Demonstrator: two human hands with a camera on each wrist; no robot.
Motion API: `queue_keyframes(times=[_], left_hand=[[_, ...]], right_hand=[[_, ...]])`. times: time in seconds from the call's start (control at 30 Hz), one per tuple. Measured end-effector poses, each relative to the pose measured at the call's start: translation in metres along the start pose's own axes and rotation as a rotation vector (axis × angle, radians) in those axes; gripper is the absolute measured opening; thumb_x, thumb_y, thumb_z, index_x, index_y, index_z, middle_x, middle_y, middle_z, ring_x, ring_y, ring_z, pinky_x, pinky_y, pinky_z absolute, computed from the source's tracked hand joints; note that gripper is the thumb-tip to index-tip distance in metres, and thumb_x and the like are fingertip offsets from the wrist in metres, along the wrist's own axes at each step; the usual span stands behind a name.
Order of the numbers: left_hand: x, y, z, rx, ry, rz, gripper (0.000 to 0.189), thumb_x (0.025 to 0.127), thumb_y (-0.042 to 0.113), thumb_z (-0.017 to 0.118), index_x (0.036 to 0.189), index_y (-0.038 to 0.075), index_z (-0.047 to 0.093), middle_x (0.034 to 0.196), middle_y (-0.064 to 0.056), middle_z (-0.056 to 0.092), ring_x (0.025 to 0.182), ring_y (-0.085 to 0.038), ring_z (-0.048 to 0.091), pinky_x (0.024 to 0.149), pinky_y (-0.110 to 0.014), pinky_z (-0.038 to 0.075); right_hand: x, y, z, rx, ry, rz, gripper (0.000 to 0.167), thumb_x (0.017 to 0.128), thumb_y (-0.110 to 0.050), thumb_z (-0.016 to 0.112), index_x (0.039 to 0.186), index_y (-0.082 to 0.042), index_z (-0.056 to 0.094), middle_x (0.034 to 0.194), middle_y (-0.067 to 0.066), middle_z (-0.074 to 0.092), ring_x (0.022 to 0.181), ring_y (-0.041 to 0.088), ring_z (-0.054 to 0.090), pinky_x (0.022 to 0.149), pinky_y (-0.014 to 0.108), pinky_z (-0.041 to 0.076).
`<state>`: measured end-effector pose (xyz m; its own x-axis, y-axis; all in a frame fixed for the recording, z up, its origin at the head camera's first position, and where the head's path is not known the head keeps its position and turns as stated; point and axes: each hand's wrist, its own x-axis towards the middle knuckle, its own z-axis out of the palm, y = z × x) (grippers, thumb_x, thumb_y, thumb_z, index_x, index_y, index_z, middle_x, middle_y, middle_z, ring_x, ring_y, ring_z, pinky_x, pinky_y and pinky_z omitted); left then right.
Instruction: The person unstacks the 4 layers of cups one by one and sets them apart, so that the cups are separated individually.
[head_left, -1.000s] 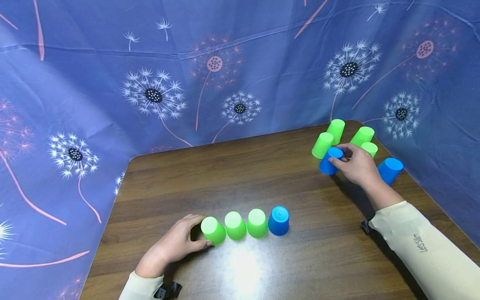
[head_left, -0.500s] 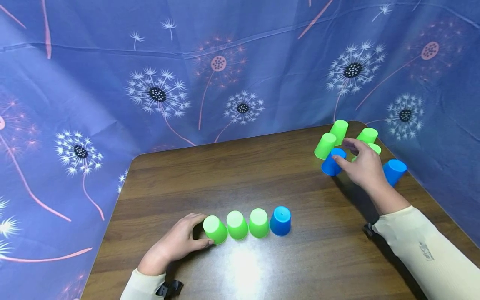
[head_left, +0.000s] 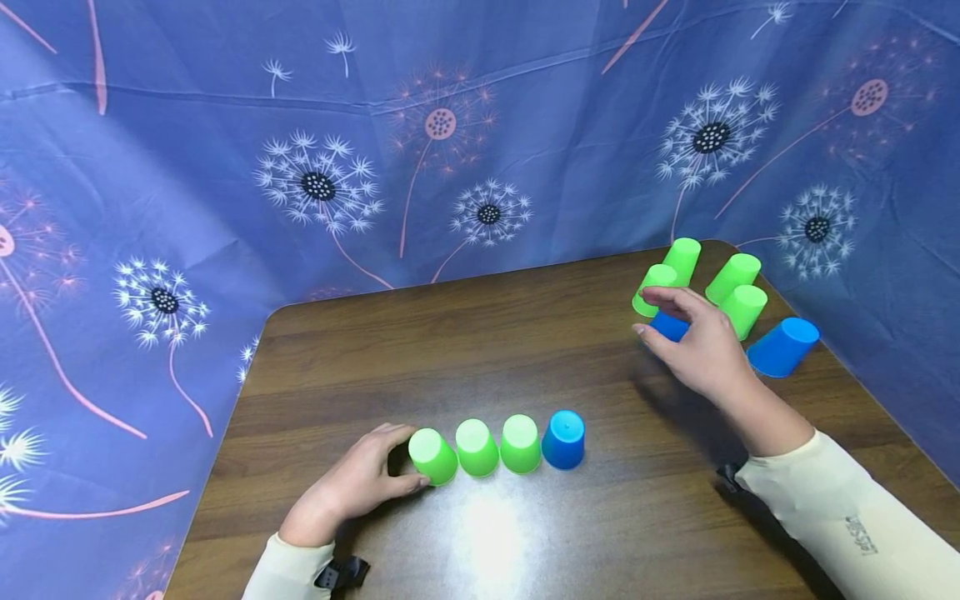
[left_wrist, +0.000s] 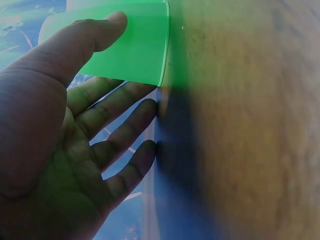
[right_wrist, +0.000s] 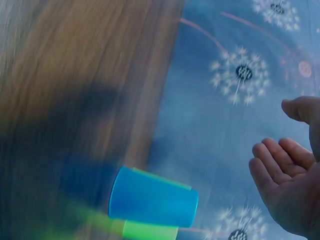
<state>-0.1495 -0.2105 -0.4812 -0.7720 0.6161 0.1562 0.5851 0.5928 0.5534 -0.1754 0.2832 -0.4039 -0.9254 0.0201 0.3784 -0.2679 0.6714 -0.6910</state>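
Observation:
In the head view my left hand (head_left: 366, 477) holds the upside-down green cup (head_left: 432, 457) at the left end of a row. Its thumb lies along one side of that cup in the left wrist view, with fingers behind it and fingertips at the tabletop. The row goes on with two more green cups and a blue cup (head_left: 563, 440). My right hand (head_left: 701, 340), empty with thumb and fingers spread, is over the far right group. It partly hides a blue cup (head_left: 670, 326) there, which the right wrist view shows (right_wrist: 152, 197) apart from the fingers.
Around the right hand stand several upside-down green cups, among them a near one (head_left: 744, 312), and another blue cup (head_left: 784, 347) near the right edge. The wooden table (head_left: 420, 358) meets a blue flowered cloth (head_left: 555, 167) at its back and sides.
My right hand has let go of the blue cup in the far group and moved back toward me, fingers spread. The left hand stays at its green cup.

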Motion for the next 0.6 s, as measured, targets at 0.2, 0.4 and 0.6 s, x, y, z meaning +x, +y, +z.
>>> queue_keyframes(times=[0.2,0.4,0.6], left_hand=[[0.000,0.000,0.000,-0.005,0.000,0.002,0.048,0.082,0.034,0.091,0.123,0.020,0.070,0.112,0.017,0.070,0.105,-0.008,0.062,0.094,-0.039,0.054],[0.000,0.000,0.000,-0.014,-0.006,-0.009,0.048,0.082,0.034,0.091,0.123,0.020,0.070,0.112,0.017,0.070,0.105,-0.008,0.062,0.094,-0.039,0.054],[0.000,0.000,-0.001,-0.020,-0.009,-0.018,0.048,0.082,0.034,0.091,0.123,0.020,0.070,0.111,0.017,0.069,0.104,-0.008,0.061,0.094,-0.039,0.054]], right_hand=[[-0.011,-0.016,0.015,-0.002,-0.102,-0.047,0.051,0.094,-0.019,0.082,0.140,-0.010,0.063,0.135,0.011,0.066,0.126,0.039,0.061,0.103,0.055,0.050],[-0.024,-0.029,0.028,0.036,-0.211,-0.086,0.049,0.092,-0.019,0.084,0.137,-0.012,0.065,0.132,0.004,0.069,0.121,0.031,0.066,0.101,0.053,0.052],[-0.038,-0.038,0.036,0.117,-0.375,-0.113,0.056,0.090,-0.033,0.086,0.139,-0.017,0.064,0.136,-0.004,0.066,0.126,0.026,0.063,0.104,0.052,0.051]])
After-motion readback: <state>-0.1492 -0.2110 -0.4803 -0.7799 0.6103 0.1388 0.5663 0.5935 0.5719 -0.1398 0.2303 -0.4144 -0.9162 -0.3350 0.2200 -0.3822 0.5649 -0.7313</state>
